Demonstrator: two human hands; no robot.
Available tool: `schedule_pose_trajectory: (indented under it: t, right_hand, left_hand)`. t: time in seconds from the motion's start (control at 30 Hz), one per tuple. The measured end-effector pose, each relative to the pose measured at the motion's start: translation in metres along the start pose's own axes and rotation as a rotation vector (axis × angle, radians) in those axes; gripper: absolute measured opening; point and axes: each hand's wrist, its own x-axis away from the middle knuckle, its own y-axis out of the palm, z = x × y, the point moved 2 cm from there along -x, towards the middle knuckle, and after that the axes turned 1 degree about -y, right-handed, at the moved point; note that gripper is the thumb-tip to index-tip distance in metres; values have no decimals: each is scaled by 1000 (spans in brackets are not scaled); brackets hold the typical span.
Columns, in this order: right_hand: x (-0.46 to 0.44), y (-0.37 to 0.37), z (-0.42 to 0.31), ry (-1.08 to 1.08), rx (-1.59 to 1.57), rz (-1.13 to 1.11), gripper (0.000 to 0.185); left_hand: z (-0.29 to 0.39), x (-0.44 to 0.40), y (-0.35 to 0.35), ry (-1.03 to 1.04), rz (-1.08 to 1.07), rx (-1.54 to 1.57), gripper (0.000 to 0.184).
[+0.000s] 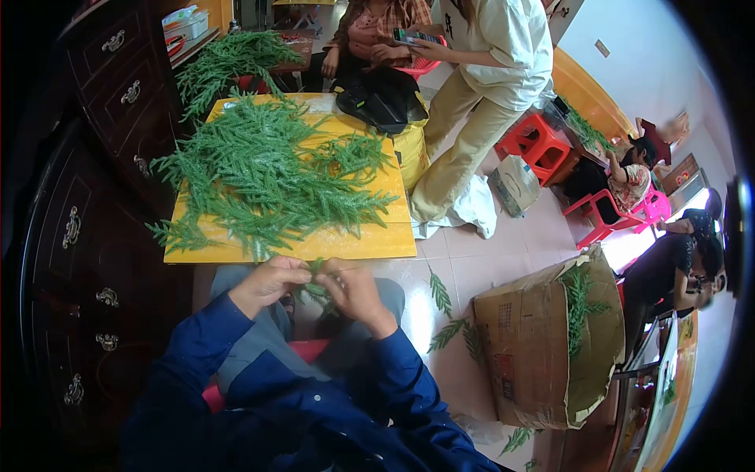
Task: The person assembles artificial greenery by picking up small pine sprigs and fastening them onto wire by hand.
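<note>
Just off the near edge of the yellow table, my two hands meet over my lap around a small green artificial sprig (317,293). My left hand (279,278) pinches it from the left with thumb and fingers together. My right hand (351,286) has its fingers curled on the sprig from the right. The leafy end hangs below and between the hands; the part under my fingertips is hidden. Beyond them, a heap of green artificial fern-like branches (259,169) covers much of the yellow table (377,245).
A cardboard box (519,338) holding greenery stands on the floor at right, with loose sprigs (440,293) beside it. Dark drawers (86,283) line the left. A black bag (384,98) rests at the table's far corner. A standing person (495,86) holds a phone; others sit farther off.
</note>
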Motion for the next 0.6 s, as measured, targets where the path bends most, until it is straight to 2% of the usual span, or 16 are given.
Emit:
schedule_pose_trajectory:
  t: [0.13, 0.17, 0.27, 0.37, 0.43, 0.47, 0.57, 0.6]
  right_hand:
    - [-1, 2, -5, 70, 33, 6, 7]
    - [0, 2, -6, 107, 48, 4, 8]
    - [5, 7, 6, 288, -191, 69, 11]
    - [13, 20, 32, 508, -696, 142, 12]
    - [18, 31, 43, 773, -1338, 95, 10]
    - [24, 36, 52, 773, -1547, 52, 11]
    - [26, 39, 52, 987, -1798, 78, 11]
    - [22, 32, 39, 939, -1718, 103, 12]
  left_hand:
    - [0, 1, 1, 63, 100, -126, 6]
    - [2, 2, 5, 128, 107, -159, 5]
    - [14, 5, 23, 346, 174, -344, 6]
    - [25, 12, 37, 553, 342, -693, 5]
    - [29, 14, 52, 933, 435, -959, 6]
    - [36, 19, 60, 1109, 384, -1162, 11]
    - [48, 21, 65, 1262, 274, -1382, 14]
    - [49, 20, 63, 1175, 265, -1401, 15]
